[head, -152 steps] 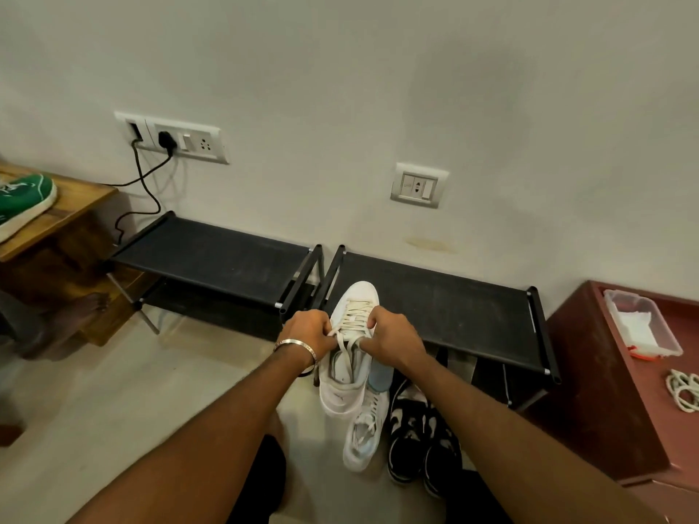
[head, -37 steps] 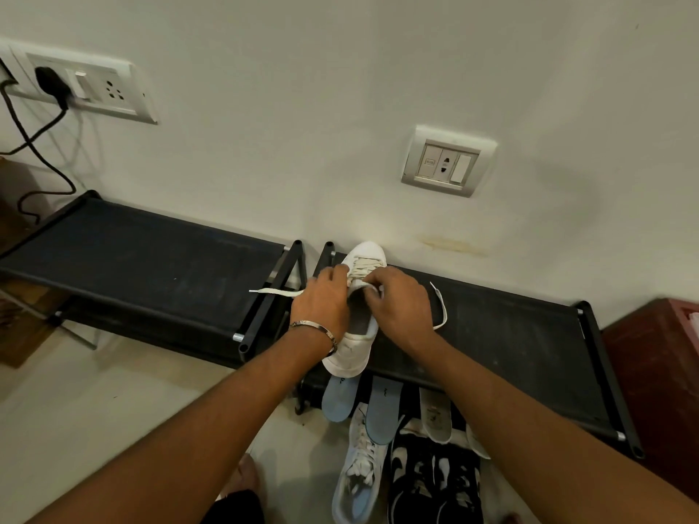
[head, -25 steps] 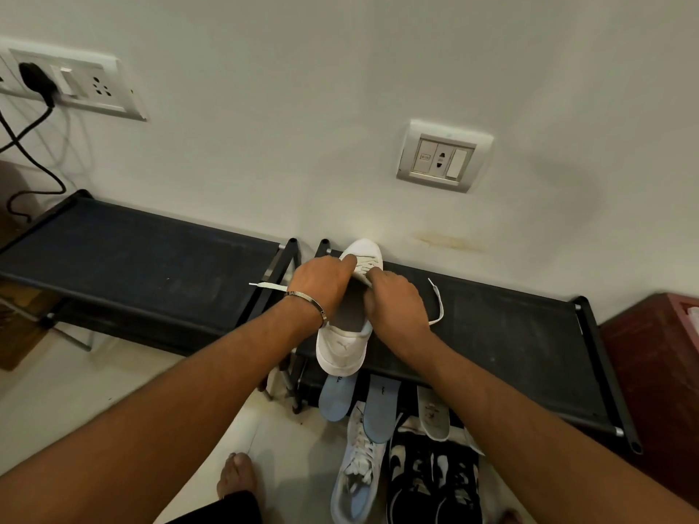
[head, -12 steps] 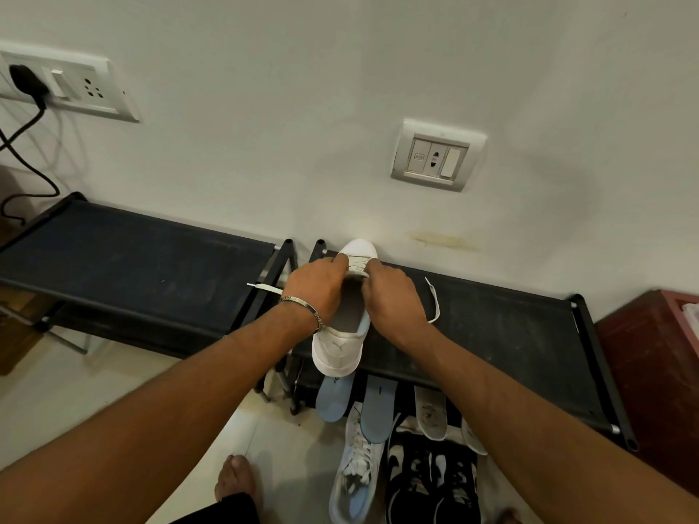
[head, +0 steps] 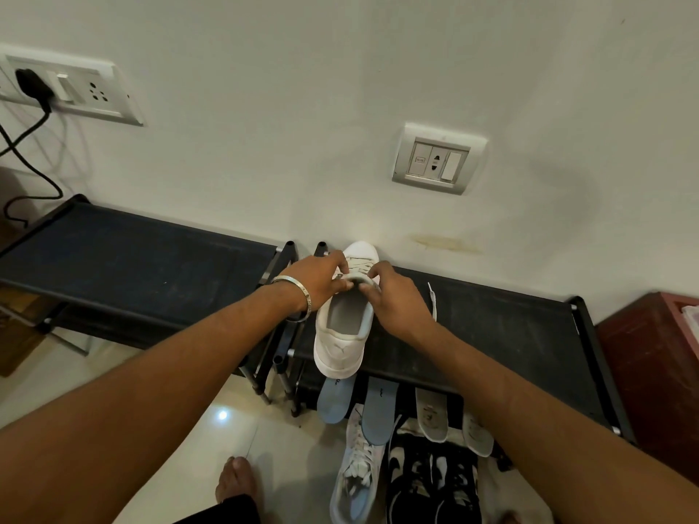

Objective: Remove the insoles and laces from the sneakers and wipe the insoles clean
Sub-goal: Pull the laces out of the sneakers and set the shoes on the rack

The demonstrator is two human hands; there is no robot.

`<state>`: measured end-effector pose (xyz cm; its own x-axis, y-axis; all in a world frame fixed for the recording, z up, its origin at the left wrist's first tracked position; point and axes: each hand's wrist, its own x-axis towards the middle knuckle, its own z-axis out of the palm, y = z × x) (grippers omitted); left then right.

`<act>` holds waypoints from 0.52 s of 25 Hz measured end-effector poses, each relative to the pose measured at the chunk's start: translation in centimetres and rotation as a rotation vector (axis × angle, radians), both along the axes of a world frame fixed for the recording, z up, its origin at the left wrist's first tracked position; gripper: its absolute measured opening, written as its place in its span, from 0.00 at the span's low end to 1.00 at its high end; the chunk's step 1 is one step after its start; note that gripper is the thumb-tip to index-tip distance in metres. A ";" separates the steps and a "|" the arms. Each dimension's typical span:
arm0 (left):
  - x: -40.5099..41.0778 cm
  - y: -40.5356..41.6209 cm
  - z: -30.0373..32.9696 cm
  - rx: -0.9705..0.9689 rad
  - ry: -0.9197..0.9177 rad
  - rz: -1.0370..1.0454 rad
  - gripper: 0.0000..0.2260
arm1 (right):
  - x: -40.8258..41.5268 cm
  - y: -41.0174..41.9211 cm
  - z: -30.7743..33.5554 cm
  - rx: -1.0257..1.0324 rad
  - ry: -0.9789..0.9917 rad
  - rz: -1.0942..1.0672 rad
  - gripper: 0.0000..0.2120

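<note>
Sneaker, white, lies just above the middle of the head view on the right-hand black rack, toe against the wall and heel hanging over the rack's front edge. Its opening faces the camera, and the grey inside is in shadow, so whether an insole sits in it cannot be made out.

Both hands meet at the tongue. The left hand, a metal bangle on its wrist, has fingers curled and pinches at the tongue's edge; the right hand does the same from the other side. Their fingertips hide most of the eyelets, so how much lace is still threaded is hard to tell. One white end of it trails on the rack just right of the right hand.

Below the rack's front edge, lower centre, two blue insoles and two white insoles lean side by side, their upper ends hidden behind the rack. Beneath them a second white sneaker with its laces in lies on the floor beside a black-and-white pair, cut off by the bottom edge.

A second black rack fills the left, a wall socket sits upper right, and a plugged-in switchboard is cut off at the upper left. A bare foot shows at the bottom.
</note>
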<state>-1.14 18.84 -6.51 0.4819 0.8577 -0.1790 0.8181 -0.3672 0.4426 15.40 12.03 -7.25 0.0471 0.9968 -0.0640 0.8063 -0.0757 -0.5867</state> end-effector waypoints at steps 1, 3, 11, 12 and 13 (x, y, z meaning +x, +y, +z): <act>-0.3 0.0 -0.2 -0.046 -0.070 0.030 0.11 | 0.3 0.0 0.1 -0.042 0.068 -0.013 0.14; -1.0 0.4 0.0 -0.150 -0.270 0.137 0.11 | 1.1 0.1 0.3 -0.100 0.182 -0.044 0.13; -4.2 1.9 0.5 -0.101 -0.209 0.232 0.09 | 4.5 0.4 -0.1 -0.034 0.058 -0.100 0.08; -4.1 1.7 0.5 -0.086 -0.188 0.241 0.09 | 4.2 0.3 -0.2 -0.033 0.063 -0.112 0.07; -3.9 1.5 0.5 -0.011 -0.152 0.248 0.09 | 3.9 0.2 -0.3 -0.001 0.020 -0.135 0.07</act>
